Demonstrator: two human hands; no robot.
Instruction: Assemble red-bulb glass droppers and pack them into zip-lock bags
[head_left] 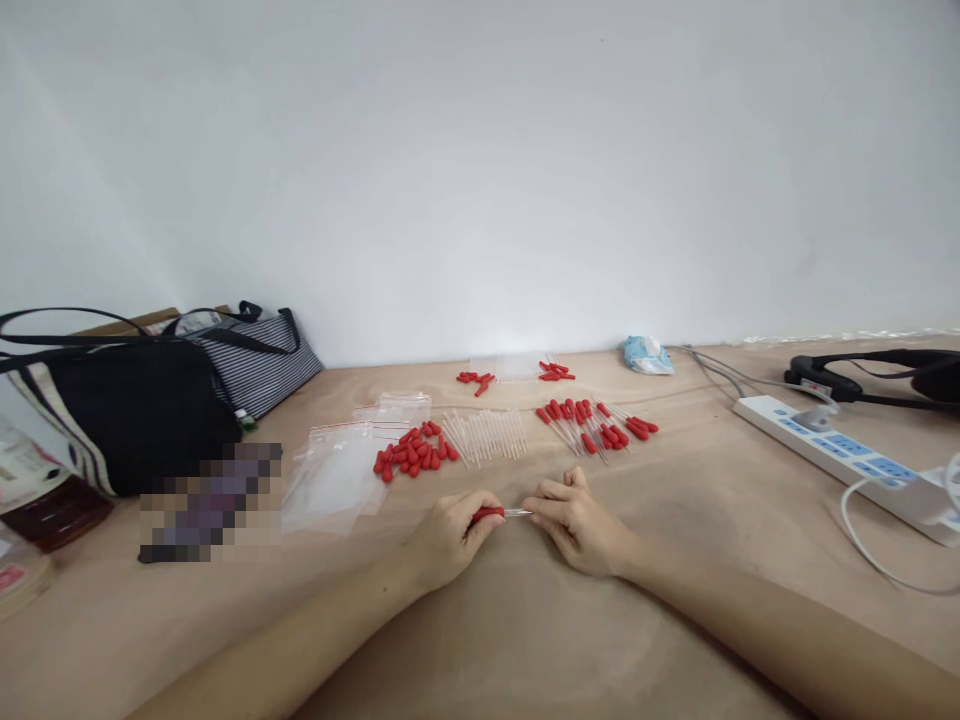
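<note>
My left hand pinches the red rubber bulb of a small dropper. My right hand pinches the clear glass tube at the other end, so both hands hold one dropper just above the table. Beyond my hands lie a heap of loose red bulbs, a row of bare glass tubes and a pile of assembled droppers. Further back are two smaller groups of red bulbs and droppers.
Clear zip bags lie left of the bulbs. A black bag and a striped bag stand at the left. A white power strip with cables, a black headset and a tissue pack are at the right.
</note>
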